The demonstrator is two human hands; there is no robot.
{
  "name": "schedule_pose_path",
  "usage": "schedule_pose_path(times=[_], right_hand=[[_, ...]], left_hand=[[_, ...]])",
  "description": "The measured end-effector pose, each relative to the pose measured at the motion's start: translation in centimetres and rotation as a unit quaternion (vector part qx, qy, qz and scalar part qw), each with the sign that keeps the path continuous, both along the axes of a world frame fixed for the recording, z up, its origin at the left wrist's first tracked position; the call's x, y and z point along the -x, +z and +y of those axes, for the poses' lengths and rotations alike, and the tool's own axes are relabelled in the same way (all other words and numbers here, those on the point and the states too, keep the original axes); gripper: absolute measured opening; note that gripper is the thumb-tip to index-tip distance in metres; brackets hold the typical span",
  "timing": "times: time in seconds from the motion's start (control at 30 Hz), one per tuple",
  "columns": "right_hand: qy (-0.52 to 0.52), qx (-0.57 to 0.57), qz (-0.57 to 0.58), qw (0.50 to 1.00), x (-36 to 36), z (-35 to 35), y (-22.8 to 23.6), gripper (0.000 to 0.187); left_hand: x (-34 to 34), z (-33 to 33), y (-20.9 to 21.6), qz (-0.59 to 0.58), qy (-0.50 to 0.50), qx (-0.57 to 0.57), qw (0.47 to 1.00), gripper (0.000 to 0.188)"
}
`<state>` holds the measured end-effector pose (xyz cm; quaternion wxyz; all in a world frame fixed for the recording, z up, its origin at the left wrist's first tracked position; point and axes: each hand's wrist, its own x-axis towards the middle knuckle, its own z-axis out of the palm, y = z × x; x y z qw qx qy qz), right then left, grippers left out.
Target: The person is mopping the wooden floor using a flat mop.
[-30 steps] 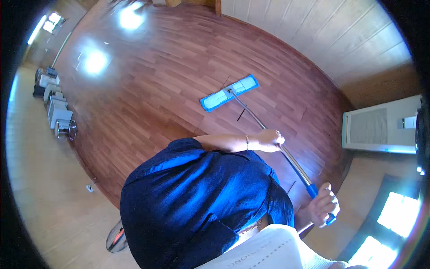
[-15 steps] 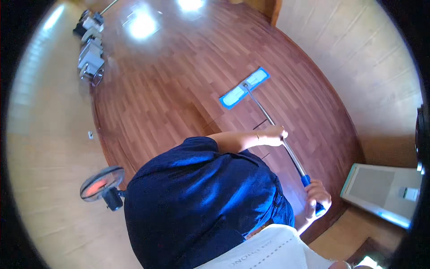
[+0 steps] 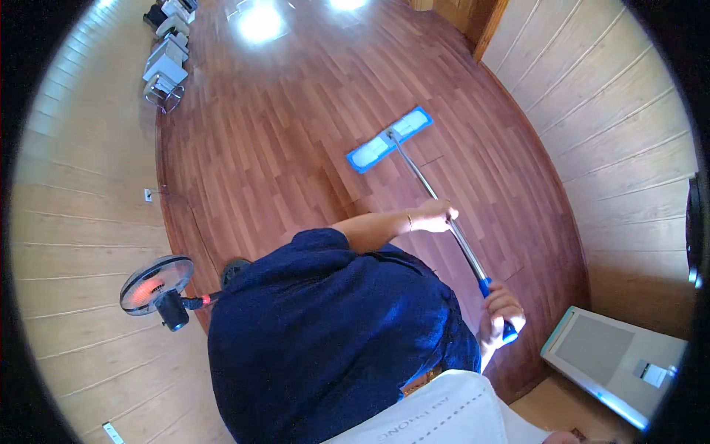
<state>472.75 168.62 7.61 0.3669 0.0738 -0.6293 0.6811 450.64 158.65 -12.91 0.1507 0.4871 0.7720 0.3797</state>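
Observation:
A flat floor mop with a blue-edged, pale-topped head (image 3: 370,152) lies on the brown wood-plank floor (image 3: 266,163) ahead of me. Its silver pole (image 3: 464,244) slants back toward my right side. My left hand (image 3: 435,215), with a thin band at the wrist, is closed round the middle of the pole. Farther down, my right hand (image 3: 503,314) wraps the blue grip (image 3: 509,331) at the pole's near end. My dark blue shirt (image 3: 333,333) covers the lower middle of the view.
A fan (image 3: 157,287) stands at left by the pale panelled wall (image 3: 89,266). White furniture and chairs (image 3: 166,65) line the far left wall. At right, a white cabinet-like appliance (image 3: 610,355) stands near the wall. A brown door frame (image 3: 490,29) is at the far right.
The view has turned a little, shifting the surroundings. The mop head and both hands now appear slightly farther left, with both hands keeping their hold on the mop.

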Motion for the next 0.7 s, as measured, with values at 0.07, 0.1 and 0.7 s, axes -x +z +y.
schedule_pose_path(times=[0.07,0.1,0.7], right_hand=[[0.022,-0.010,-0.033,0.999,4.1,0.6,-0.9,0.030],[0.026,-0.018,-0.053,0.998,6.0,0.8,-0.7,0.029],[0.060,-0.112,0.120,0.985,35.3,5.6,8.7,0.038]], left_hand=[[5.6,0.2,-0.1,-0.036,0.004,0.124,0.992,0.007],[8.1,0.0,-0.7,0.000,0.010,0.095,0.995,0.006],[31.0,1.7,8.8,0.020,0.026,-0.007,0.999,0.017]])
